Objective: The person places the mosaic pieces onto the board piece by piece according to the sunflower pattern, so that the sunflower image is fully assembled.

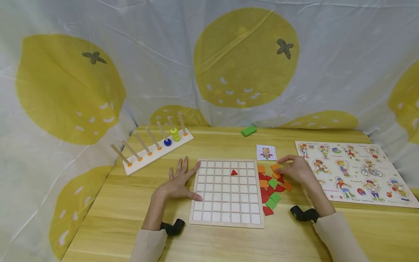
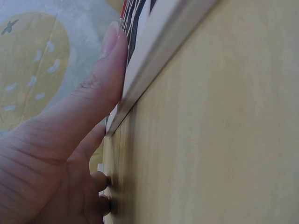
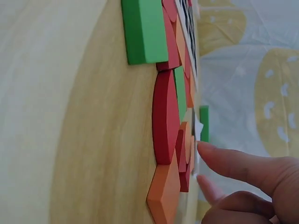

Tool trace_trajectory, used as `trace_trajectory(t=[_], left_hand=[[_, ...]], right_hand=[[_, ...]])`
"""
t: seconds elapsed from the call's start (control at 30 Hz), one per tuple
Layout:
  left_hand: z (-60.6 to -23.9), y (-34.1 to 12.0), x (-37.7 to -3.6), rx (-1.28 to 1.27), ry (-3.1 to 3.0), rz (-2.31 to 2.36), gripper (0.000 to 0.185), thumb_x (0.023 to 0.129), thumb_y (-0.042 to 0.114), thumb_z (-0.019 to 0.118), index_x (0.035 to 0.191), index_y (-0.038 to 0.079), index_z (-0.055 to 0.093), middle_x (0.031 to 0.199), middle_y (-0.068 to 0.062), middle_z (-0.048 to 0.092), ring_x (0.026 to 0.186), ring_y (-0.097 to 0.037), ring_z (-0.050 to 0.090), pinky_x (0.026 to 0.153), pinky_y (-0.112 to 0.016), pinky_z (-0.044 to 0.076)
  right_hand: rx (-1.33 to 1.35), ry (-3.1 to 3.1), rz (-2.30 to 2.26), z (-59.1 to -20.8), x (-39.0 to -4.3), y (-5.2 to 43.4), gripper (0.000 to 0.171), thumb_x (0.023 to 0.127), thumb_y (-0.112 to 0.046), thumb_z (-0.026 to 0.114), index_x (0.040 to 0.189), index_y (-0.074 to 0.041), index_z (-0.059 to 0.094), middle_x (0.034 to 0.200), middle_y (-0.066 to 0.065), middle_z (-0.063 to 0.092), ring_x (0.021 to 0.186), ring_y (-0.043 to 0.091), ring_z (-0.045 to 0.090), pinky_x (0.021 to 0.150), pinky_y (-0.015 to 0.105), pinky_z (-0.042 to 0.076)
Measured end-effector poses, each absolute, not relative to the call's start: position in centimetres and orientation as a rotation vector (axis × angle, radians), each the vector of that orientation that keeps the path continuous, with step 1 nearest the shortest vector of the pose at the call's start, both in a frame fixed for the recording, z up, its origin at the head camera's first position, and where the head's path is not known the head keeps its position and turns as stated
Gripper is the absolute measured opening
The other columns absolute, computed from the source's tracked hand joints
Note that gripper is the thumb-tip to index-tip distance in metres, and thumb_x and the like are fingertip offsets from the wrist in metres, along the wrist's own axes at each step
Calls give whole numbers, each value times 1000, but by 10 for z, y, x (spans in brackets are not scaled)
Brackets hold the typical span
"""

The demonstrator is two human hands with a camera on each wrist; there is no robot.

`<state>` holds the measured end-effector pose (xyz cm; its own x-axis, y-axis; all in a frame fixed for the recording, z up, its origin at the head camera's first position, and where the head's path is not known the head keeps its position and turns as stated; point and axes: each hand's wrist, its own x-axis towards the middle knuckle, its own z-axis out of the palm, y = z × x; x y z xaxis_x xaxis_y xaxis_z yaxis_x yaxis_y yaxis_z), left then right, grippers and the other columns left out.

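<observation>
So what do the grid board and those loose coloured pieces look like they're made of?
The grid board looks like pale unpainted wood: light frame, white squares. The coloured pieces seem to be painted wood with a matt finish; the right wrist view shows thick flat edges. Plastic cannot be ruled out.

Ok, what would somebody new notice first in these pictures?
Probably the white grid board in the middle of the wooden table, with a single red triangle in one cell. The left hand lies flat against the board's left edge, and the right hand reaches into the pile of red, green and orange pieces beside it.
</observation>
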<state>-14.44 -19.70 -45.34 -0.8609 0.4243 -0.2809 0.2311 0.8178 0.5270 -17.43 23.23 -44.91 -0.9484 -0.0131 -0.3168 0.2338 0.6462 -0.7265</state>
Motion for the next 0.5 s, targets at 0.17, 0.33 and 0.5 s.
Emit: trace_trajectory(t=[0.17, 0.33, 0.5], left_hand=[[-454, -197, -144, 495, 2603, 699, 121, 66, 54, 82, 156, 30, 5, 158, -19, -26, 144, -41, -28, 109, -70, -18], [-454, -197, -145, 499, 2604, 692, 120, 66, 54, 82, 156, 29, 5, 158, -19, -26, 144, -41, -28, 109, -70, -17], [-454, -197, -145, 493, 2610, 682, 121, 66, 55, 81, 156, 30, 5, 158, -19, -25, 145, -41, -27, 110, -70, -17]], right_hand=[[181, 2581, -1192, -451, -174, 229, 46, 81, -30, 77, 115, -2, 64, 60, -3, 54, 55, 12, 46, 51, 26, 40], [106, 2564, -1222, -455, -174, 222, 41, 83, -27, 76, 115, -4, 66, 54, -7, 43, 52, 11, 39, 49, 25, 37], [18, 2544, -1250, -457, -174, 218, 34, 86, -21, 72, 117, -8, 68, 51, -8, 30, 45, 10, 29, 44, 23, 30]])
